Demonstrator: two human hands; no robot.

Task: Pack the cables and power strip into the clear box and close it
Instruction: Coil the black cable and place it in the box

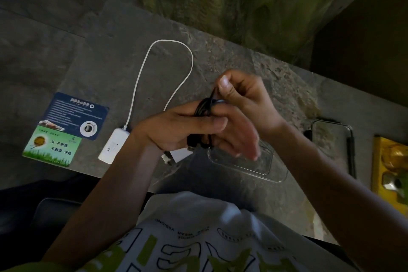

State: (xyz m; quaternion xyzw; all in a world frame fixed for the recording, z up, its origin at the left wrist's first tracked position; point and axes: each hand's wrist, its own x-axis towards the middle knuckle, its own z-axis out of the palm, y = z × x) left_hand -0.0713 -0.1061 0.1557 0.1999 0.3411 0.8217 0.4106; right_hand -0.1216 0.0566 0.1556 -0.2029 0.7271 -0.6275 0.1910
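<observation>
A black cable (206,107) is wound in loops around the straight fingers of my left hand (187,126), above the table's front part. My right hand (240,97) pinches a strand of that cable just above the loops. The white power strip (113,146) lies flat on the table at the left, and its white cord (170,55) runs away in a long loop. The clear box (268,168) stands open on the table below my hands, partly hidden by them. Its clear lid (332,130) lies to the right.
Two printed cards, a blue one (75,115) and a green one (51,149), lie at the table's left. A yellow package (389,172) sits at the right edge. A small white plug (165,158) shows under my left wrist. The grey stone table (276,77) borders a dark floor.
</observation>
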